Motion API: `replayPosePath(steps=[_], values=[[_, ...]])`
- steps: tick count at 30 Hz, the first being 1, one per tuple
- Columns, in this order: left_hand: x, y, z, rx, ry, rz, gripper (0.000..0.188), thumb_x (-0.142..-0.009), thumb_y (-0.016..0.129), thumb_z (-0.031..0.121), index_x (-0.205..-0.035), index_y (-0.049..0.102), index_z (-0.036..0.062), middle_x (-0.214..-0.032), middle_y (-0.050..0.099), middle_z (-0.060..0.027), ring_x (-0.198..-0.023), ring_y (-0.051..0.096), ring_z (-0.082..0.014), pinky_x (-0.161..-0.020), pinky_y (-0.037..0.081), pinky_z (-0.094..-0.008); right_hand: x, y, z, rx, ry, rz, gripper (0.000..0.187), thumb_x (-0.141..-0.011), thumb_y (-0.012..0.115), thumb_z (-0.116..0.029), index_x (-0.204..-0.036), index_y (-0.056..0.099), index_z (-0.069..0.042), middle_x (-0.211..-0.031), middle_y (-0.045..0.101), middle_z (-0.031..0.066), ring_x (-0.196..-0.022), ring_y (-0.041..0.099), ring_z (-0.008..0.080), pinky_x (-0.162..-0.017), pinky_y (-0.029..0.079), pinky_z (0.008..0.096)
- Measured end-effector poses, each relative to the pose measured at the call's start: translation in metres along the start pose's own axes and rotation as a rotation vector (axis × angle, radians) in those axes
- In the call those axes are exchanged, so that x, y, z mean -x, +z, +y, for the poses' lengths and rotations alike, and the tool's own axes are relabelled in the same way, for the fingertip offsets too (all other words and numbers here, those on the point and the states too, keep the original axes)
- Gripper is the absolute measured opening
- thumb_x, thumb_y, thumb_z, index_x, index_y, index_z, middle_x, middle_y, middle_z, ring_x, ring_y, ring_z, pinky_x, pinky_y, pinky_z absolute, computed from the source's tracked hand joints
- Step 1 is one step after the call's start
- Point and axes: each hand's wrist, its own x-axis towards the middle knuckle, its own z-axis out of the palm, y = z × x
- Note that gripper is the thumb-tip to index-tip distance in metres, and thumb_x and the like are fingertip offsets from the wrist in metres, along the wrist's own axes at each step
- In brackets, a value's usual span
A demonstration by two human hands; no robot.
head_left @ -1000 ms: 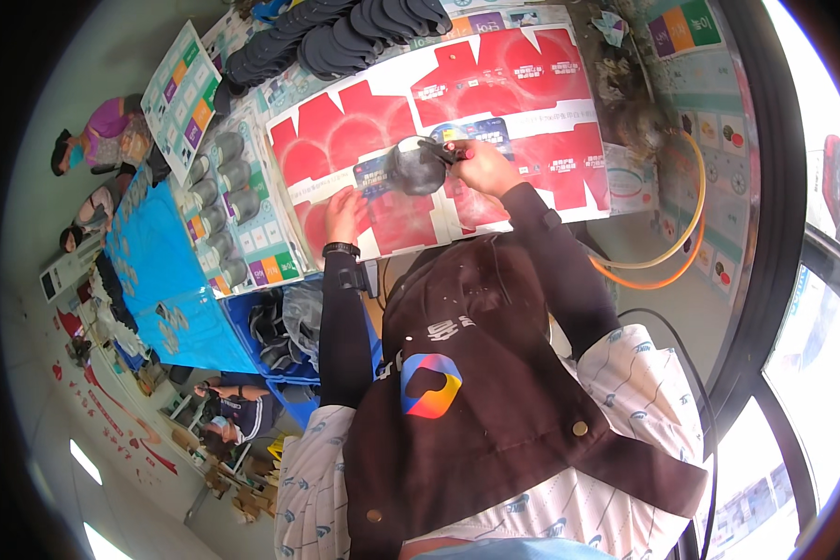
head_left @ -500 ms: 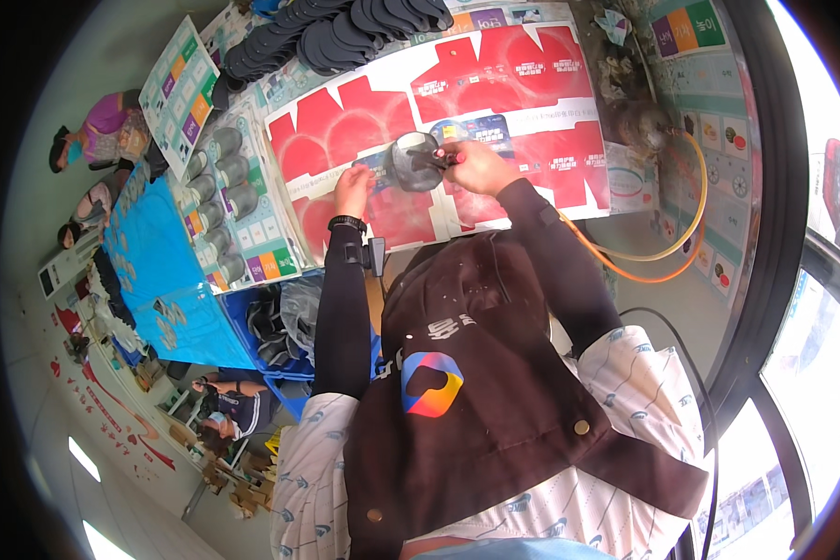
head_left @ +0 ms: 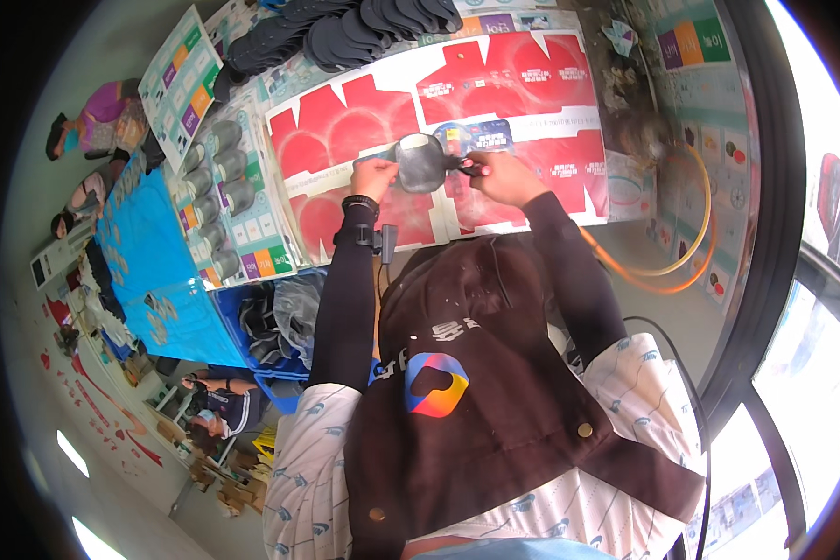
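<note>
Over the red-printed card sheets lies a dark grey rounded pad (head_left: 422,166) with a pale patch at its upper edge. My left hand (head_left: 375,177) pinches the left edge of this pad, with a dark band around its wrist. On the other side, my right hand (head_left: 502,177) is closed around a small dark tool (head_left: 459,164). The tool's tip meets or nearly meets the pad's right edge; its exact kind is hard to make out. Behind the pad is a dark blue printed card (head_left: 481,136).
Stacked dark grey curved pieces (head_left: 345,33) line the table's far edge. Several grey pads (head_left: 229,163) sit in rows on the left. A blue crate (head_left: 238,327) stands below them. An orange hose (head_left: 663,287) loops at right. Other people (head_left: 229,401) are at far left.
My left hand has moved right and up to grip the pad's edge. The right hand has shifted slightly right and down; the tool's red parts no longer show.
</note>
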Motion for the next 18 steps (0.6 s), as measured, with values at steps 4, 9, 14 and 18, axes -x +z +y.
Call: replayPosePath(steps=[4, 9, 14, 18], values=[[0.007, -0.013, 0.003, -0.265, 0.067, 0.034, 0.024, -0.079, 0.077, 0.026, -0.084, 0.078, 0.0029, -0.072, 0.073, -0.0130, -0.063, 0.070, -0.0193, -0.061, 0.055, -0.0364, 0.005, 0.006, -0.012, -0.248, 0.039, 0.271, 0.034, -0.083, 0.069, -0.021, -0.111, 0.066, -0.003, -0.091, 0.067, 0.0273, -0.091, 0.065, 0.0459, -0.077, 0.051, 0.0463], [0.048, -0.014, 0.033, -0.053, 0.147, 0.059, 0.026, -0.079, 0.074, 0.026, -0.085, 0.069, 0.0014, -0.076, 0.071, -0.0141, -0.075, 0.070, -0.0247, -0.070, 0.054, -0.0392, 0.034, -0.003, 0.018, -0.543, 0.150, 0.227, 0.049, -0.087, 0.069, -0.011, -0.133, 0.060, 0.002, -0.111, 0.072, 0.0077, -0.101, 0.066, 0.0157, -0.084, 0.051, 0.0282], [0.084, -0.140, -0.096, 0.513, 0.118, 0.275, 0.020, -0.094, 0.066, 0.012, -0.111, 0.059, 0.0023, -0.099, 0.064, -0.0079, -0.091, 0.067, -0.0167, -0.080, 0.058, -0.0315, 0.045, -0.007, -0.015, -0.498, 0.234, 0.184, 0.038, -0.081, 0.060, -0.005, -0.119, 0.065, -0.003, -0.095, 0.074, 0.0034, -0.073, 0.062, 0.0085, -0.050, 0.043, 0.0218], [0.098, -0.245, -0.213, 0.646, 0.142, 0.629, 0.031, -0.091, 0.066, 0.004, -0.115, 0.046, 0.0046, -0.105, 0.058, -0.0118, -0.093, 0.067, -0.0225, -0.078, 0.061, -0.0353, 0.026, 0.001, -0.042, -0.449, 0.251, 0.184, 0.033, -0.077, 0.059, -0.004, -0.109, 0.067, -0.002, -0.090, 0.075, 0.0055, -0.066, 0.060, 0.0090, -0.049, 0.044, 0.0228]])
